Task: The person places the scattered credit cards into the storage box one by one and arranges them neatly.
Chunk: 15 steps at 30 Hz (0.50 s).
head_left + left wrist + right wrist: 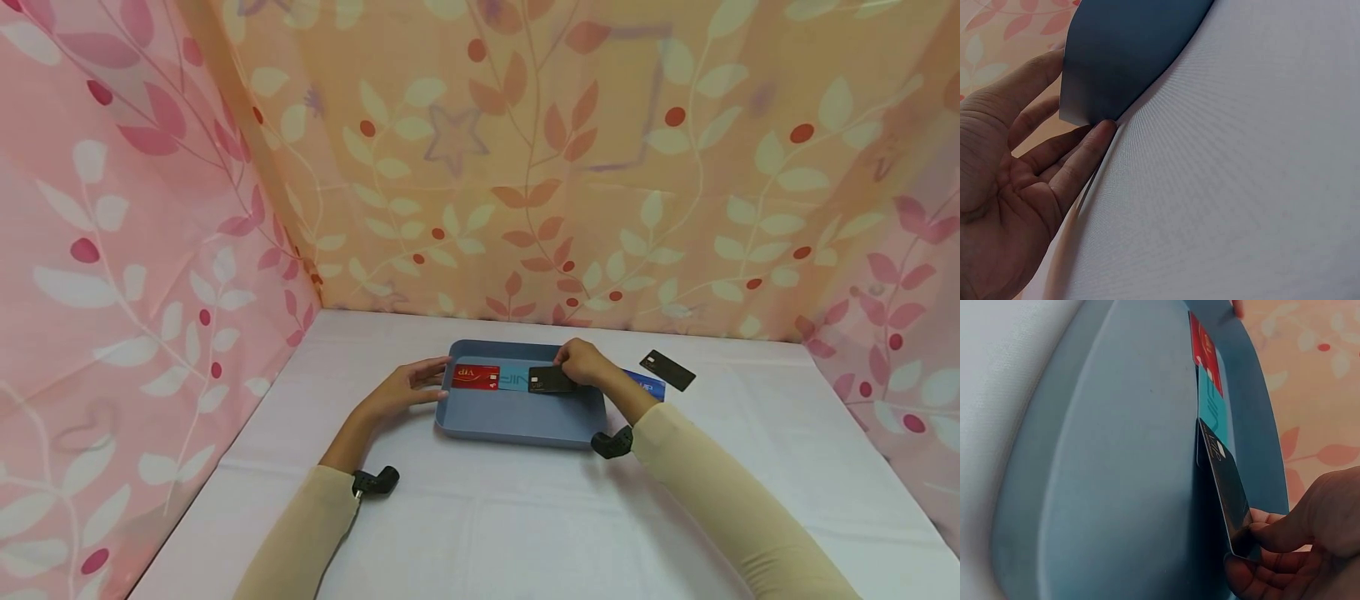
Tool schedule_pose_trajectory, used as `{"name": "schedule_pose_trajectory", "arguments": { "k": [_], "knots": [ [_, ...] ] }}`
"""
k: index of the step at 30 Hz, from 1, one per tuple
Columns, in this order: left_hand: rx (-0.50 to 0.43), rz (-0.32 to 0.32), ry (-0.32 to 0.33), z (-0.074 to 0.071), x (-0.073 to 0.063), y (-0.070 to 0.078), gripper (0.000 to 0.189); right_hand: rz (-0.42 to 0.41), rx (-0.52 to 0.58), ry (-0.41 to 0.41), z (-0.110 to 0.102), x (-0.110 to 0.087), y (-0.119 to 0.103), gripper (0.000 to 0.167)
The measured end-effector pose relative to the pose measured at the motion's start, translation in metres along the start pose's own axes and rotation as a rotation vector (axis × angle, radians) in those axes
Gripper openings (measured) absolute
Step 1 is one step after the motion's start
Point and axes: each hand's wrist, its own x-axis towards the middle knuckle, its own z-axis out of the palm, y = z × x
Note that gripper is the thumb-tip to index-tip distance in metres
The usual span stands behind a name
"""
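Observation:
A blue-grey tray [517, 421] lies on the white cloth. My right hand [588, 364] is over its right side and pinches a black card [548, 380] between thumb and fingers by one end. In the right wrist view that black card [1227, 484] tilts up at the held end, its far end overlapping a light blue card [1213, 412]. Left of these in the tray is a red VIP card [476, 377]. At the tray's left wall, my left hand [408, 387] has its fingers extended, fingertips touching the wall [1125, 62] in the left wrist view.
Right of the tray, a blue card [649, 385] lies partly hidden behind my right forearm. Another black card [667, 370] lies beside it on the white cloth [480, 525]. Patterned fabric [465, 167] hangs behind and at both sides.

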Motion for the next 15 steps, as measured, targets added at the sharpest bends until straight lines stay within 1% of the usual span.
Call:
{"name": "schedule_pose_trajectory", "arguments": {
  "k": [6,12,15],
  "knots": [
    [-0.004,0.002,0.002,-0.0004,0.0011,-0.0008,0.072,-0.011,-0.05,0.002,-0.0002,-0.0011,-0.0025,0.025],
    [0.001,0.009,0.004,-0.0004,0.0007,-0.0007,0.072,-0.012,-0.074,0.0,0.0004,-0.0027,-0.005,0.023],
    [0.001,-0.001,0.006,-0.0002,0.0,0.0004,0.073,-0.008,-0.075,-0.004,0.0006,-0.0032,-0.0058,0.024]
  ]
}}
